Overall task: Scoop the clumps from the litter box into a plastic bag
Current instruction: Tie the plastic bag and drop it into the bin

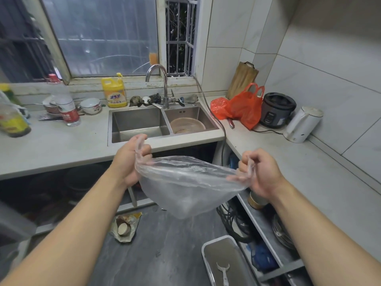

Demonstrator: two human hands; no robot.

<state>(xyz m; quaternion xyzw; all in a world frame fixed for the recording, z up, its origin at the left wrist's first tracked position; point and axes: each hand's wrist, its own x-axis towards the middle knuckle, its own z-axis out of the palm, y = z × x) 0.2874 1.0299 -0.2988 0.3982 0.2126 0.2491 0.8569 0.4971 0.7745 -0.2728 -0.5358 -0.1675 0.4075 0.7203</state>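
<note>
A clear plastic bag [185,186] hangs in the air in front of me, its mouth stretched wide between both hands. My left hand [128,159] grips the bag's left edge and my right hand [260,174] grips the right edge. On the dark floor at the lower right stands a white-rimmed litter box [206,256] filled with grey litter. A white scoop [223,272] lies in the litter. The box is well below and to the right of the bag. I cannot make out clumps in the litter.
A grey counter [61,145] with a double steel sink [140,124] runs ahead and along the right wall. On it stand a red bag [243,108], a rice cooker [276,110] and a kettle [301,124]. A crumpled trash bag [125,226] lies on the floor. Open shelves with cables sit under the right counter.
</note>
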